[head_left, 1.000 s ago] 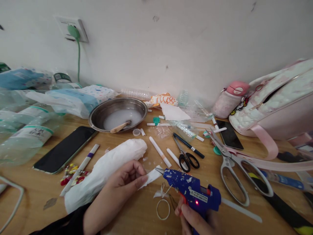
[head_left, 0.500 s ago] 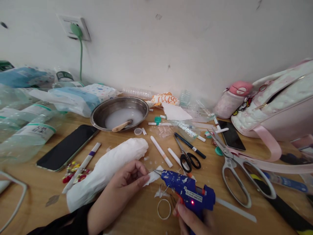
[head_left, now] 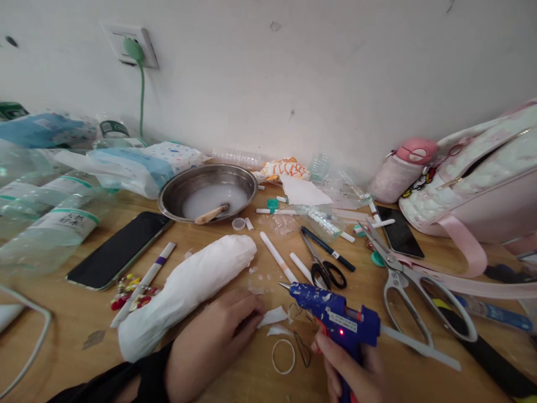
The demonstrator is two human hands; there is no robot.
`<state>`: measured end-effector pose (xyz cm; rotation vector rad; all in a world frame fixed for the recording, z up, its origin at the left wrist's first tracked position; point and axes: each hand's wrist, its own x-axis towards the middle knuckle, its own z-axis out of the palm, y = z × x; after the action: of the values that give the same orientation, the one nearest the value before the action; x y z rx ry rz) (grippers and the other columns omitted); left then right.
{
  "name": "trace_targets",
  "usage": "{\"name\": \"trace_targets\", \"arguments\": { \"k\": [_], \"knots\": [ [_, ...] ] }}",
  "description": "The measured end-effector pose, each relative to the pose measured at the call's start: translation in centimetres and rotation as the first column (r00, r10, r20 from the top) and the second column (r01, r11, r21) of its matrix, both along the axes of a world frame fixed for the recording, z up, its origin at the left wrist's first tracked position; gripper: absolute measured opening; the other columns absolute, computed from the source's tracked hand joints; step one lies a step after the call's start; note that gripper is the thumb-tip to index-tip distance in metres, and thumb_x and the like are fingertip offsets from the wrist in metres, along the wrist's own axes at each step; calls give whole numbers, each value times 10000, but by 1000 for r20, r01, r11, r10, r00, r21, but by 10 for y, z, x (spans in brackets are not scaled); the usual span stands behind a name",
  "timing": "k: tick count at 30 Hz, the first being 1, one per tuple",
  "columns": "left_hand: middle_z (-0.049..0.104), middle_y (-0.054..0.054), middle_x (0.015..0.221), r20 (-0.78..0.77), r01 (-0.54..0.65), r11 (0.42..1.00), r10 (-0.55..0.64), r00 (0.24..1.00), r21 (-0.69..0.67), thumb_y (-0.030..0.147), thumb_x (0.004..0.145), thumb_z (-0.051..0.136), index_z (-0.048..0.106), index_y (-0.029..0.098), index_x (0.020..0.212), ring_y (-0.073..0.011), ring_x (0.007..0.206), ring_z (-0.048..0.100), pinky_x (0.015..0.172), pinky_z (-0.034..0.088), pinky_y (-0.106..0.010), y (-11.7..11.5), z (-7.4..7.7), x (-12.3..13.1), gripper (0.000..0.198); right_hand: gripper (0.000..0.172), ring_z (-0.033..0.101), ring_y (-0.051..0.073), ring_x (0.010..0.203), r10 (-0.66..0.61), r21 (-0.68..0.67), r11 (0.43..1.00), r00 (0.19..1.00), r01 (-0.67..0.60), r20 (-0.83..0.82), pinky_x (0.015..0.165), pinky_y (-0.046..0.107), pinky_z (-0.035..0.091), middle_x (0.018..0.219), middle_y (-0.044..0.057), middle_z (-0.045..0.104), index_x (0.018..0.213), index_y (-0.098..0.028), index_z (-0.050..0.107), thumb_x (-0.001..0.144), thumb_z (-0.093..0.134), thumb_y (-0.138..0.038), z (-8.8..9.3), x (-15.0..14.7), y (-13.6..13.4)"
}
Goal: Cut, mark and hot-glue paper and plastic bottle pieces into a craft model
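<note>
My right hand (head_left: pixel 350 366) is wrapped round the handle of a blue hot glue gun (head_left: pixel 331 310), its red light lit and a glue stick (head_left: pixel 423 347) jutting from the back. The nozzle points left, a little above the table. Between the closed fingertips of my left hand (head_left: pixel 220 330) is the end of a small white scrap of paper (head_left: pixel 273 317); the thumb is mostly hidden. Just behind that hand lies a long white paper-covered form (head_left: pixel 195 282). A pale ring (head_left: pixel 283 356) and another white scrap (head_left: pixel 280 331) lie between my hands.
Behind are a metal bowl (head_left: pixel 165 193) of cloudy liquid with a brush (head_left: pixel 212 214), and an orange-marked white piece (head_left: pixel 287 169). Scissors (head_left: pixel 321 268), large shears (head_left: pixel 405 274) and a pink bag (head_left: pixel 474 184) are right. A phone (head_left: pixel 119 249), beads (head_left: pixel 126 291) and plastic bottles (head_left: pixel 62 226) are left.
The glue gun has moved right, so its nozzle is now apart from the white scrap. My left hand has turned over and lowered towards the table with the scrap.
</note>
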<state>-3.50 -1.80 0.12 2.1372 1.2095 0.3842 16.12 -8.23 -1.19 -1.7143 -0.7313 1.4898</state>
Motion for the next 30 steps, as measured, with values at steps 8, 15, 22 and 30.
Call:
{"name": "trace_targets", "arguments": {
  "k": [8, 15, 22, 30],
  "knots": [
    [632, -25, 861, -104, 87, 994, -80, 991, 62, 245, 859, 388, 630, 223, 814, -179, 799, 572, 723, 439, -294, 1, 3, -4, 247, 289, 351, 43, 248, 209, -60, 972, 954, -227, -214, 261, 142, 317, 368, -90, 441, 689, -156, 518, 718, 573, -439, 4, 39, 20],
    [629, -15, 734, -272, 211, 962, -158, 949, 176, 275, 864, 366, 635, 224, 679, -175, 711, 561, 654, 387, -323, -1, 7, -3, 331, 230, 291, 22, 246, 130, -122, 979, 957, -166, -259, 242, 122, 283, 399, -86, 445, 671, -154, 528, 735, 550, -374, 0, 26, 16],
    [632, -11, 698, -287, 231, 947, -163, 944, 222, 226, 836, 412, 623, 213, 645, -165, 699, 563, 656, 383, -314, -1, 3, -3, 284, 269, 293, 26, 223, 177, -188, 961, 973, -202, -145, 253, 127, 284, 319, -108, 389, 672, -169, 503, 725, 533, -431, 4, 27, 17],
    [644, -1, 710, -283, 239, 949, -176, 943, 207, 197, 807, 442, 612, 211, 654, -166, 708, 574, 661, 387, -316, -1, 4, -2, 230, 327, 367, 52, 266, 277, -209, 944, 957, -255, 88, 301, 148, 296, 313, -104, 393, 719, -177, 470, 680, 499, -500, 7, 21, 18]
  ]
}}
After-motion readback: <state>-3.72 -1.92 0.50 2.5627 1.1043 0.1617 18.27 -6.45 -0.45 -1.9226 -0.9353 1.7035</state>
